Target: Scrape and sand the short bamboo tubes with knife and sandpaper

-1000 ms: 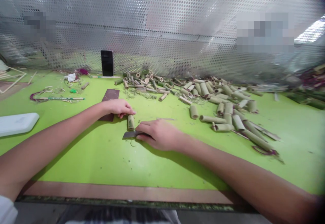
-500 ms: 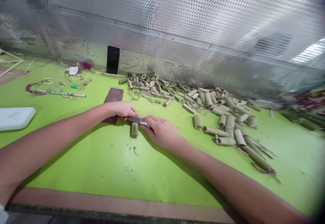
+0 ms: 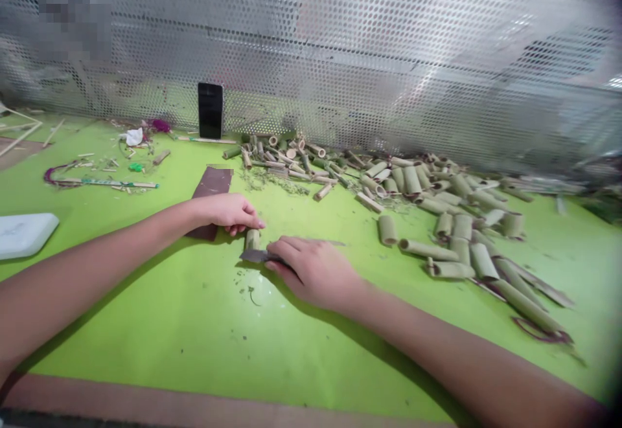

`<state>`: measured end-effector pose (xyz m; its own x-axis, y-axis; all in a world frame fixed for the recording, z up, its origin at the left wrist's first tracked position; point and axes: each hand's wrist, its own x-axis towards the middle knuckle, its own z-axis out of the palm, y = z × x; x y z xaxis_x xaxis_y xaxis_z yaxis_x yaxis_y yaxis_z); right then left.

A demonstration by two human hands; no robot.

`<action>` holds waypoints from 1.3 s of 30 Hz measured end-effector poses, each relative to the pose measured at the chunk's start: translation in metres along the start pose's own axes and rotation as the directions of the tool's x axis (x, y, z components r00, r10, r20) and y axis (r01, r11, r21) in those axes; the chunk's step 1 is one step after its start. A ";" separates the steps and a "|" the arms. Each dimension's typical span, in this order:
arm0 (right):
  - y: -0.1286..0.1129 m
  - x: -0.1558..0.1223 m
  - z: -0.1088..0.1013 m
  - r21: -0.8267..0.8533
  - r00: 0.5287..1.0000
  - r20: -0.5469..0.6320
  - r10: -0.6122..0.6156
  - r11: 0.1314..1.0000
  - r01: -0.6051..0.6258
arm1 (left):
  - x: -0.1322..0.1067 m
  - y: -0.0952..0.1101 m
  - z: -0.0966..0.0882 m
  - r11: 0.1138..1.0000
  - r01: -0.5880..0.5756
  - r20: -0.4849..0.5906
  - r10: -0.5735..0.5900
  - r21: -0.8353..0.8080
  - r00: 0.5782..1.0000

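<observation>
Head view: shows at the upper left edge a thin frame (image 3: 20, 138), and below that a white box (image 3: 26, 237) cut off by the left edge, resting on the green bench (image 3: 146, 324). Continues right with a flat strip (image 3: 116, 184), a purple cord (image 3: 51, 173) looped about its left end; has a white tissue (image 3: 132, 137), a green scrap (image 3: 136, 167) and a purple tuft (image 3: 161, 125) above. Shows near the top centre-left a dark phone (image 3: 210, 114), upright before the perforated screen (image 3: 301, 59).

Has below the phone a brown board (image 3: 214, 183), partly covered by the left hand (image 3: 236, 213) and forearm. Shows this hand with fingers curled, fingertips at the far end of a short tube (image 3: 252, 240) near the middle of the frame; cannot tell whether gripping or only pressing. Shows a knife (image 3: 253, 256) with the blade across the tube's near end, contact unclear, and the handle grasped in the right hand (image 3: 311, 269). Has shavings (image 3: 251, 294) just below the blade.

Ends with a bamboo pile (image 3: 412, 182) spreading from upper centre to right, plus a maroon cord (image 3: 534, 334) at lower right.
</observation>
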<state>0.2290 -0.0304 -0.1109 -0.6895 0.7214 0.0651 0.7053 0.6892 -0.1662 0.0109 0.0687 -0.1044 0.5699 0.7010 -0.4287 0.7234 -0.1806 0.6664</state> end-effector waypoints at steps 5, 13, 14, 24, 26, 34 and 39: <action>0.002 0.016 0.001 -0.016 0.991 -0.074 0.114 0.993 -0.115 | 0.000 -0.004 0.000 0.998 -0.043 -0.002 0.043 0.035 0.999; -0.005 0.005 0.002 -0.004 0.999 -0.034 0.039 0.999 -0.039 | 0.002 -0.008 0.000 0.997 -0.078 0.022 0.078 -0.013 0.997; -0.007 0.001 0.003 0.002 1.000 -0.021 -0.002 1.000 0.002 | 0.003 -0.008 0.000 0.997 -0.071 0.017 0.071 -0.033 0.997; -0.002 0.017 0.000 -0.051 0.992 -0.082 0.099 0.993 -0.103 | 0.001 -0.001 0.000 0.999 -0.041 0.025 0.041 0.015 0.999; -0.001 0.016 0.001 -0.041 0.994 -0.066 0.092 0.995 -0.095 | 0.001 0.000 0.000 0.999 -0.045 0.030 0.044 0.020 0.999; 0.000 0.003 0.005 -0.007 0.998 -0.066 0.014 1.000 -0.014 | 0.000 0.001 0.000 0.995 -0.099 0.038 0.099 0.007 0.994; 0.003 0.013 0.003 -0.047 0.988 -0.108 0.109 0.992 -0.114 | 0.000 0.002 0.000 0.995 -0.082 0.017 0.081 0.058 0.997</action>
<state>0.2216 -0.0194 -0.1135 -0.5868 0.7953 0.1525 0.7866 0.6045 -0.1259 0.0123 0.0687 -0.1034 0.6333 0.6724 -0.3832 0.6955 -0.2772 0.6629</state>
